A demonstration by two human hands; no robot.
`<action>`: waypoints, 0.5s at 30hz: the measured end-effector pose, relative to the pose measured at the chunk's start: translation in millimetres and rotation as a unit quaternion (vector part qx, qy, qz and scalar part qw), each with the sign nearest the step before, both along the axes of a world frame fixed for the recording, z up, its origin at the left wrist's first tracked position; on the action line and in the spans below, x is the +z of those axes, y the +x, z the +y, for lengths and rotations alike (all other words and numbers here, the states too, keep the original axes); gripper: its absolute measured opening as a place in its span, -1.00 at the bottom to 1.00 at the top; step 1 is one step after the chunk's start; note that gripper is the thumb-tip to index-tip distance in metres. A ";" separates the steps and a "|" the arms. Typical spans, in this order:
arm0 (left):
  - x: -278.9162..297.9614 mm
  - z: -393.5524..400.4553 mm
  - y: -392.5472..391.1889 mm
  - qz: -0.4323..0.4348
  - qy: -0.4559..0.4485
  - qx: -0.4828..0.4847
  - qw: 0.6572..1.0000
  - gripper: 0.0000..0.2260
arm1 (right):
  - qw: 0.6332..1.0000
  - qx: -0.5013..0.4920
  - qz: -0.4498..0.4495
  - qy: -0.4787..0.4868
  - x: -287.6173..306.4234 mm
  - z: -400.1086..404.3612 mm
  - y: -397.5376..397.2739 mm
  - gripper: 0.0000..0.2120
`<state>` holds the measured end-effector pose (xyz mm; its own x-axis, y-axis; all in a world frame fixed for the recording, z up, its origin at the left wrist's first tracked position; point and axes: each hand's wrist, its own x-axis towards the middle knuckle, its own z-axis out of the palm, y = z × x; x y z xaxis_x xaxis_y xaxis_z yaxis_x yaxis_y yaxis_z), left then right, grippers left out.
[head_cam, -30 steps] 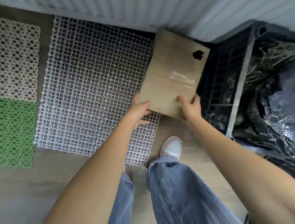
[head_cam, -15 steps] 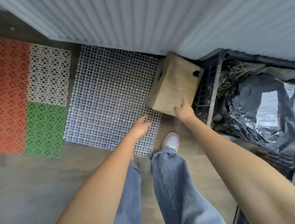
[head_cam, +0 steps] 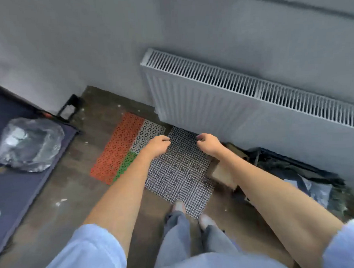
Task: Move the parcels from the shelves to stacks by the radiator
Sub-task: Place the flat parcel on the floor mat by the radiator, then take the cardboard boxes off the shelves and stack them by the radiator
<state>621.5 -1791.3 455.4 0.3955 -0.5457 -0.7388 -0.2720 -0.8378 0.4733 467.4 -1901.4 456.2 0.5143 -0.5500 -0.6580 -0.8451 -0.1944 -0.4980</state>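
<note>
Cardboard parcel (head_cam: 222,173) sat on the floor under the radiator (head_cam: 242,110), just right of the white grid mat (head_cam: 180,174) and partly hidden behind the right forearm, with the black crate (head_cam: 291,165) on its far side. Left hand (head_cam: 157,144) and right hand (head_cam: 208,143) hung above the mat, fingers loosely curled, holding nothing, both well clear of the parcel. Orange mat (head_cam: 116,148) lay left of the white one.

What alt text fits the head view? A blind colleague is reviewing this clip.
Both hands, left hand and right hand, hang empty over a white grid mat below a radiator. A cardboard parcel sits on the floor beside the mat, partly hidden by the right forearm.
</note>
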 end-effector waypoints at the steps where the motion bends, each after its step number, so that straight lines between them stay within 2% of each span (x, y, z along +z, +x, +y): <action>1: 24.5 11.5 8.7 -0.017 -0.011 0.019 1.000 -0.66 | 0.999 0.033 -0.008 -0.017 20.7 3.0 12.1 -0.62; 5: 126.2 78.4 29.7 -0.057 -0.040 0.087 0.994 -0.67 | 0.983 0.143 -0.081 -0.078 114.0 32.7 68.6 -0.67; 9: 223.7 179.5 38.8 -0.142 -0.058 0.153 0.976 -0.67 | 0.938 0.267 -0.178 -0.127 211.8 99.9 125.5 -0.71; 12: 290.4 271.1 38.7 -0.229 -0.050 0.192 0.953 -0.65 | 0.893 0.362 -0.238 -0.125 273.9 169.4 155.5 -0.70; 15: 343.2 364.2 32.8 -0.298 -0.049 0.285 0.910 -0.65 | 0.848 0.432 -0.290 -0.103 324.0 243.1 175.3 -0.70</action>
